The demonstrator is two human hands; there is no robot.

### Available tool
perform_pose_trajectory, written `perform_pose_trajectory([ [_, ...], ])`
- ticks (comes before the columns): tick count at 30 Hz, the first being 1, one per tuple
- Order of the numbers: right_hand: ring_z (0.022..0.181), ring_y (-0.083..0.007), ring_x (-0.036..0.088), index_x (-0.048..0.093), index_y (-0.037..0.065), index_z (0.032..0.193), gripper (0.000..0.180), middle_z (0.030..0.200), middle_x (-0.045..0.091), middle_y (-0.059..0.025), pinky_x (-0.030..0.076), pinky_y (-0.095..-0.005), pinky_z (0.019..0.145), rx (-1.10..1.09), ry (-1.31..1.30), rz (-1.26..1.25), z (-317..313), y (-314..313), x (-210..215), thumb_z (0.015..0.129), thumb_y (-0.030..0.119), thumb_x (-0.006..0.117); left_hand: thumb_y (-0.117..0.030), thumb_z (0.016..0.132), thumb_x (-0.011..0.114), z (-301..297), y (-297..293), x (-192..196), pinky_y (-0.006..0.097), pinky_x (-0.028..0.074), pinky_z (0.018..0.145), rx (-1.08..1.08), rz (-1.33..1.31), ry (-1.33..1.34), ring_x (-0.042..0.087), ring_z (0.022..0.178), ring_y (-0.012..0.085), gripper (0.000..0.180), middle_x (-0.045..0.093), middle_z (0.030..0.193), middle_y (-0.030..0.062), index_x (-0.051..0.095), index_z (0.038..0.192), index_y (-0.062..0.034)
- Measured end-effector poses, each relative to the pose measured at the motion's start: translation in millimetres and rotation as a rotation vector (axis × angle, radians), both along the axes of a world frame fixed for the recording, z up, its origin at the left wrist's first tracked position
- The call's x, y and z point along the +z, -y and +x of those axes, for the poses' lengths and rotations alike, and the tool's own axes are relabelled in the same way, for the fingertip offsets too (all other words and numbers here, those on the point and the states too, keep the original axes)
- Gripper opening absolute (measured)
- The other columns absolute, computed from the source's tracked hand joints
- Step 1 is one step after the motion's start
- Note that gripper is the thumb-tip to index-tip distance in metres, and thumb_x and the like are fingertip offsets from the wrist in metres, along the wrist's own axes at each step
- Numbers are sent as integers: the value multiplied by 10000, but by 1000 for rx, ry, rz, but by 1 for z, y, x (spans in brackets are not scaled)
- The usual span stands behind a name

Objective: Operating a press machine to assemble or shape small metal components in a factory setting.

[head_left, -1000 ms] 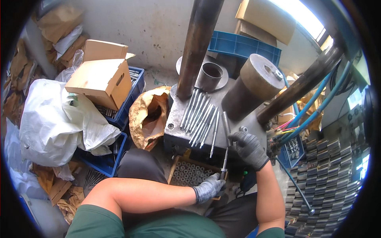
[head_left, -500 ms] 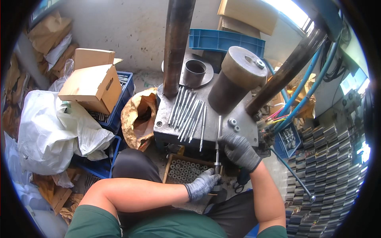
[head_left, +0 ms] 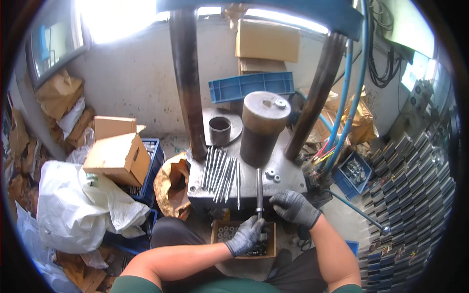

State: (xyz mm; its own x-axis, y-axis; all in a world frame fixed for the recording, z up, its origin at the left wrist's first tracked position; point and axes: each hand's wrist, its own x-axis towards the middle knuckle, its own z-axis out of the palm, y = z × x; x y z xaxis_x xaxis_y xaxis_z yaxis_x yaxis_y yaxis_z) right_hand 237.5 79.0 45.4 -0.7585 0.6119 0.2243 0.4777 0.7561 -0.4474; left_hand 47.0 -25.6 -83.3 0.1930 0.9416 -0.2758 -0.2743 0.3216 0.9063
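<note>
My left hand point(head_left: 245, 238), in a grey knit glove, is closed round the lower end of a metal rod point(head_left: 259, 188). The rod stands out past the front edge of a press table, a thicker sleeve-like part at its top and a collar low down near my fingers. My right hand point(head_left: 294, 209), gloved too, is just right of the rod and apart from it. Its fingers are curled in; whatever they hold, if anything, is hidden. Several thin metal rods point(head_left: 221, 171) lie side by side on the table, left of it. Two small metal rings point(head_left: 273, 175) lie to the right.
A heavy cylinder point(head_left: 264, 132) and a short tube point(head_left: 220, 131) stand on the press table point(head_left: 200, 193) between two columns. Below is a cardboard box point(head_left: 271, 244) of ring-shaped parts. A paper sack point(head_left: 171, 190) stands left; stacked metal bars point(head_left: 410, 195) and a lever point(head_left: 359, 212) are right.
The view has tipped upward, showing more wall and window. My right hand has come off the rod to its right. My left hand still grips the rod's lower end.
</note>
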Motion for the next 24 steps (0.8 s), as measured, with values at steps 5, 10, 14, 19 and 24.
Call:
perform_pose_trajectory([
  [5, 940, -395, 714, 757, 23, 1040, 245, 977, 737, -207, 574, -444, 861, -77, -48, -138, 29, 13, 26, 929, 242, 756, -255, 1115, 582, -30, 14, 52, 283, 555, 869, -71, 332, -322, 654, 960, 102, 247, 676, 1035, 19, 606, 1267, -61],
  [10, 980, -398, 719, 761, 24, 1058, 410, 995, 746, -216, 555, -439, 899, -154, 135, -453, 37, 14, 43, 1001, 424, 690, -137, 1092, 597, -36, -16, 129, 311, 530, 806, -1, 550, 57, 621, 951, 142, 249, 642, 1110, 57, 599, 1315, -26],
  [14, 1064, -384, 710, 755, 50, 1121, 455, 1053, 747, -212, 531, -463, 968, -56, 210, -443, 34, 9, 29, 1026, 477, 631, 6, 1035, 640, -41, -105, 210, 303, 523, 833, 101, 960, -6, 621, 904, 136, 242, 629, 1025, 42, 606, 1274, -16],
  [19, 1139, -347, 710, 717, 33, 1278, 350, 1217, 737, -200, 542, -416, 1026, 19, 97, -267, 40, -12, -20, 954, 150, 656, -29, 1026, 685, -59, -216, 272, 289, 523, 786, 214, 832, -107, 604, 865, 118, 140, 630, 964, 28, 636, 1157, -26],
  [24, 1146, -410, 685, 694, 28, 1301, 413, 1229, 714, -236, 535, -450, 1014, 33, -98, -277, 31, -10, 5, 904, 5, 581, -15, 1009, 687, -75, -289, 286, 266, 545, 677, 406, 748, -710, 619, 748, 91, 76, 684, 870, 6, 695, 1078, -48],
])
